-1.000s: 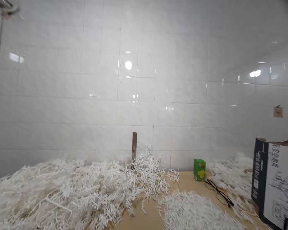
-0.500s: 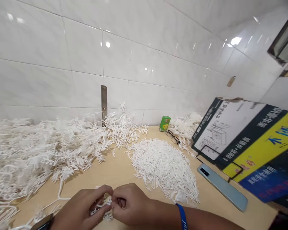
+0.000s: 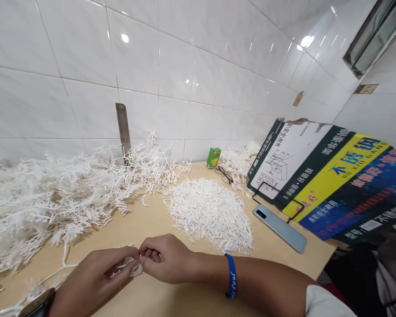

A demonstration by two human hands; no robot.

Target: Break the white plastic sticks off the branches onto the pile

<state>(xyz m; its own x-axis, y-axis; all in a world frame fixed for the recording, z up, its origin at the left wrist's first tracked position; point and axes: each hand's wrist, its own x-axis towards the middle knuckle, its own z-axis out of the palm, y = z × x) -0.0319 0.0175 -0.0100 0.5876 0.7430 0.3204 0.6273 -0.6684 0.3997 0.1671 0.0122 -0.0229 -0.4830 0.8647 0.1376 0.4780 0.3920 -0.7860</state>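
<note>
At the front of the table my two hands meet at the fingertips. My left hand (image 3: 102,270) is closed in a pinch, and a small clump of thin white plastic pieces (image 3: 137,268) shows by its thumb and fingers. My right hand (image 3: 168,257) is pinched against the left fingertips; what it grips, if anything, is hidden. Beyond my right hand lies a wide pile of short white pieces (image 3: 211,211). A large tangled heap of white branching strands (image 3: 69,189) spreads over the left side, with a longer strand (image 3: 65,255) trailing towards my left hand.
A green box (image 3: 214,157) and black glasses (image 3: 225,175) stand near the tiled wall, beside another white heap (image 3: 239,160). To the right are a grey-blue phone (image 3: 280,229), a bent black frame (image 3: 277,189) and a large printed carton (image 3: 317,176). A metal bracket (image 3: 122,127) is on the wall.
The view has swung right, so the things appear further left. My hands stay together at the fingertips, with the gap between left thumb and fingers narrower.
</note>
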